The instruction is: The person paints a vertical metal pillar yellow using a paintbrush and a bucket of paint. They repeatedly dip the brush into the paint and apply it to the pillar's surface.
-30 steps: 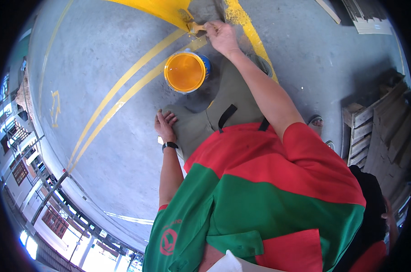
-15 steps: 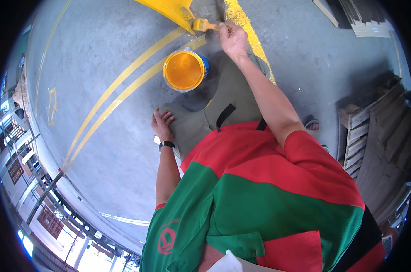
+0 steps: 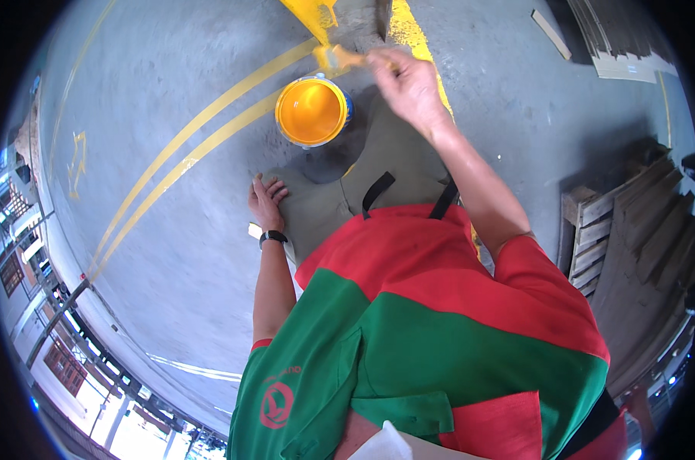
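Although the view has shifted a little since one second ago, the grey floor (image 3: 171,77) keeps its yellow lines (image 3: 190,162). Along the left rim a building (image 3: 65,368) has reddish-brown windows, and on the right stands a worn wooden pallet (image 3: 590,234). The person wears a green and red shirt (image 3: 470,330) and olive trousers (image 3: 317,207). At the upper edge, less of the yellow piece (image 3: 310,14) is now visible. Below it, the open can (image 3: 309,144) of orange-yellow paint (image 3: 310,115) stands on the floor. The right hand (image 3: 410,80) has moved rightward and back; its fingers are clamped on the handle of the brush (image 3: 337,58), which is blurred and now nearer to the can. The left hand (image 3: 266,203) rests beside the knee, fingers loosely bent, slightly apart. The shirt carries a round red emblem (image 3: 277,405) with small lettering (image 3: 284,376) above.
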A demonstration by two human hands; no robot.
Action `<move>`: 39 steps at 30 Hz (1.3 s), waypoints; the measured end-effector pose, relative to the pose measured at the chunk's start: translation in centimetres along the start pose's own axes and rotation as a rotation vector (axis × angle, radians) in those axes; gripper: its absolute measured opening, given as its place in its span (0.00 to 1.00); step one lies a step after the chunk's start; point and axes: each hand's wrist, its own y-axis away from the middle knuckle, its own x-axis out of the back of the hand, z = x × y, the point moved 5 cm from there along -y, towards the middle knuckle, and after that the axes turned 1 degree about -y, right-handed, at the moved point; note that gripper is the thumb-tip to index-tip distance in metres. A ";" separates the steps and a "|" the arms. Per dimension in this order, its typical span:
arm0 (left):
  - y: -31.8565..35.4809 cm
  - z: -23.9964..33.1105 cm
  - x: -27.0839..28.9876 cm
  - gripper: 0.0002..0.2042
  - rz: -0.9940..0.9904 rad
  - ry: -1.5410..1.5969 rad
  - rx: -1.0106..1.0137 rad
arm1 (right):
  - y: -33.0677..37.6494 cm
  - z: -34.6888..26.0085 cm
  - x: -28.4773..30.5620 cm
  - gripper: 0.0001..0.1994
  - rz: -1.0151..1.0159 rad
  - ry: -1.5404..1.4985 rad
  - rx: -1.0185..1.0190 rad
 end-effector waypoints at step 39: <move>-0.2 -0.3 0.0 0.29 -0.013 0.036 -0.018 | -4.4 7.5 -5.9 0.12 0.142 -0.038 -0.219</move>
